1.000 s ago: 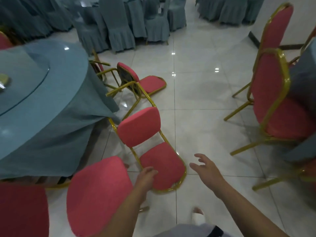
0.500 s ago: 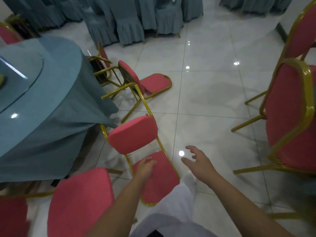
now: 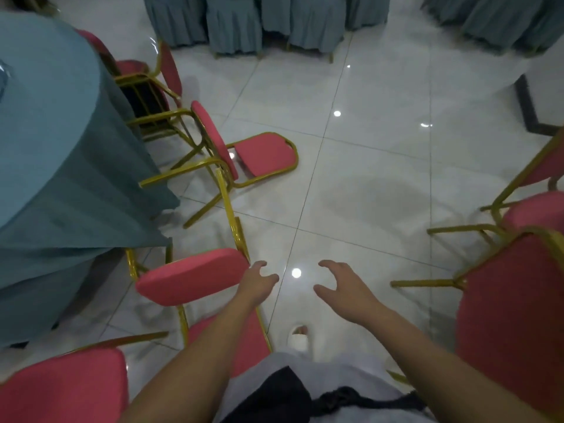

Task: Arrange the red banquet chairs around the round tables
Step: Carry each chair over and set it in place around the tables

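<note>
- Both hands reach forward low in the view, apart from each other and holding nothing. The left hand [image 3: 258,283] has its fingers loosely curved, and the right hand [image 3: 345,293] is spread with its fingers bent like a claw.
- A bright reflection on the tiled floor [image 3: 366,184] shows in the gap between them.
- At 9 o'clock of the left hand, just beside its fingers, is the nearest red chair [image 3: 192,277], tipped over. One red pad stands raised, the other lies flat on the floor under the left forearm, and the gold legs point toward 11 o'clock.
- Whether the left hand touches that chair's frame cannot be told.
- At 12 o'clock of that chair lies a second tipped chair [image 3: 265,154], one pad flat on the tiles, its legs tangled against the first chair's.
- A third red chair [image 3: 169,68] stands at 11 o'clock, close against the round table [image 3: 45,141], whose blue-grey cloth fills the 9 o'clock side.
- At 7 o'clock, a red pad [image 3: 61,389] of another chair sits at the bottom edge.
- At 3 to 4 o'clock, more red chairs [image 3: 515,315] with gold frames stand together.
- At 12 o'clock, along the top edge, is a row of grey-covered chairs [image 3: 235,22].
- At 6 o'clock of the hands, a foot in a white slipper [image 3: 299,338] rests on the tiles.
</note>
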Available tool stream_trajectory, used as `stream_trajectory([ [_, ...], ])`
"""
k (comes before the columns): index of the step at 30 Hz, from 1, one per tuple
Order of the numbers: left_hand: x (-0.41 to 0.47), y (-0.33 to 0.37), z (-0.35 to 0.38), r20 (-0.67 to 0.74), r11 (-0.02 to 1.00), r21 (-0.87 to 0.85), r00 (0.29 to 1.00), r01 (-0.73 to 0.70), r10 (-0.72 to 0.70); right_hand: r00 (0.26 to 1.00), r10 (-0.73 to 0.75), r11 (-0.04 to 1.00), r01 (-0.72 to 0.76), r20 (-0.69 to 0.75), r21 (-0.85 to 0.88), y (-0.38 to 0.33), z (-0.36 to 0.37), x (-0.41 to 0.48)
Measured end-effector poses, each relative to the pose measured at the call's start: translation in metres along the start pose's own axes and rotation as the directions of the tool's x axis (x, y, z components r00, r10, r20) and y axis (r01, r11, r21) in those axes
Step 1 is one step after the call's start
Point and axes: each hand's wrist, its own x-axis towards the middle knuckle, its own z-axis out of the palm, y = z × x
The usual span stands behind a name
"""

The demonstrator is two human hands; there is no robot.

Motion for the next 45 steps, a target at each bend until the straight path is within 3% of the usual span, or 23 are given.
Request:
stream_trajectory([
  [5, 0.041, 0.019, -0.025, -0.198, 0.96, 0.273, 0.98, 0.064, -0.009, 0.99, -0.089, 0.995, 0.094, 0.113, -0.034, -0.022, -0.028, 0.086],
  [8, 0.064, 0.016, -0.033, -0.257, 0.935, 0.286, 0.957, 0.21, -0.137, 0.968, -0.158, 0.982, 0.174, 0.197, -0.067, -0.036, -0.04, 0.151],
  [11, 0.085, 0.009, -0.045, -0.291, 0.922, 0.146, 0.906, 0.359, -0.307, 0.917, -0.225, 0.944, 0.289, 0.329, -0.161, -0.055, -0.055, 0.218],
  [13, 0.093, 0.009, -0.049, -0.339, 0.882, -0.041, 0.824, 0.469, -0.454, 0.852, -0.271, 0.872, 0.414, 0.447, -0.262, -0.07, -0.071, 0.265],
  [17, 0.076, 0.025, -0.036, -0.302, 0.664, -0.387, 0.592, 0.64, -0.747, 0.743, -0.272, 0.716, 0.581, 0.612, -0.387, -0.107, -0.109, 0.357],
  [20, 0.059, 0.053, -0.016, -0.195, 0.516, -0.559, 0.502, 0.649, -0.843, 0.673, -0.264, 0.604, 0.674, 0.691, -0.425, -0.135, -0.121, 0.409],
  [26, 0.05, 0.078, 0.02, -0.131, 0.302, -0.84, 0.37, 0.451, -0.92, 0.489, -0.187, 0.382, 0.835, 0.852, -0.395, -0.182, -0.079, 0.434],
  [29, 0.048, 0.065, 0.036, -0.037, 0.179, -0.879, 0.31, 0.443, -0.95, 0.402, -0.148, 0.231, 0.902, 0.904, -0.364, -0.196, -0.049, 0.427],
  [32, 0.055, 0.055, 0.05, 0.041, 0.067, -0.906, 0.243, 0.419, -0.969, 0.361, -0.097, 0.052, 0.932, 0.927, -0.358, -0.207, -0.028, 0.421],
  [35, 0.073, 0.06, 0.061, 0.124, -0.045, -0.961, 0.279, 0.273, -0.952, 0.324, -0.043, -0.061, 0.943, 0.945, -0.326, -0.219, -0.013, 0.423],
  [40, 0.091, 0.084, 0.072, 0.198, -0.195, -0.98, 0.325, 0.043, -0.925, 0.299, 0.037, -0.13, 0.947, 0.954, -0.292, -0.234, 0.009, 0.437],
  [45, 0.105, 0.107, 0.093, 0.313, -0.364, -0.919, 0.279, -0.153, -0.908, 0.236, 0.143, -0.259, 0.946, 0.961, -0.194, -0.254, 0.047, 0.45],
])
